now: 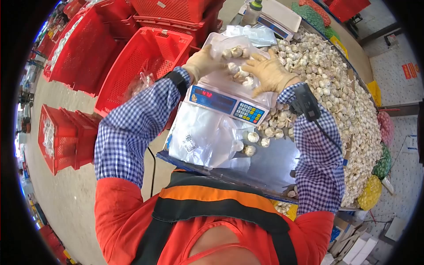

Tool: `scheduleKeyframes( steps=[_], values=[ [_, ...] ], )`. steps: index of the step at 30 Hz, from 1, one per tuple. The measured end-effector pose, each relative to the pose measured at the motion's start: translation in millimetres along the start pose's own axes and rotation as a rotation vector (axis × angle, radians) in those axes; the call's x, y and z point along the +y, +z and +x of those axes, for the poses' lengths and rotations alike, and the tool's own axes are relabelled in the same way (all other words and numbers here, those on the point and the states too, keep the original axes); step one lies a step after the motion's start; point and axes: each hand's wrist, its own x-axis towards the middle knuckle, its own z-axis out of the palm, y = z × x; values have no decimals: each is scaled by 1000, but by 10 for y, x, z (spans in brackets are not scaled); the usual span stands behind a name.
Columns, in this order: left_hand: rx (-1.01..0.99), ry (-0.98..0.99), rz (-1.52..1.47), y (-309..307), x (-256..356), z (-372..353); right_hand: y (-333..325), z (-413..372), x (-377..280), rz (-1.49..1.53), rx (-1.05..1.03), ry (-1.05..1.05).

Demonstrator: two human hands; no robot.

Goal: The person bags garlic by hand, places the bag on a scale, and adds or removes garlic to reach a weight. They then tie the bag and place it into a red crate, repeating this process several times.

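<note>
A digital scale [212,100] with a lit red display stands before me, and a clear plastic bag [214,81] with several garlic bulbs [242,70] lies on its pan. My left hand [203,65], in a beige glove, is at the bag's left side, thumb and stretched fingers apart; part of its fingertips is hidden by the plastic. On the right, my gloved right hand [269,71] is spread over the bulbs and the bag's edge, fingers apart. Flat clear bags [194,132] lie in front of the scale, with loose garlic bulbs [253,137] beside them.
A large heap of garlic [335,88] covers the table's right side. Red crates [141,57] stand at the left, some stacked. Beyond the scale are a second scale [280,17], a bottle [252,12] and folded plastic bags [251,35]. Filled net sacks [370,193] line the right edge.
</note>
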Motion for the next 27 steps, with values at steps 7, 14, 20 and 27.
scheduleKeyframes(
  steps=[7,14,20,27],
  values=[
    [-122,-147,-661,-798,309,-136,127,-431,254,-646,-428,301],
    [-505,295,-1439,-995,1027,63,-353,-817,345,329,915,440],
    [-349,300,-745,-1085,1410,106,-162,-799,671,1312,737,891],
    [-595,470,-493,-252,1632,146,-396,-101,213,655,951,188]
  ],
)
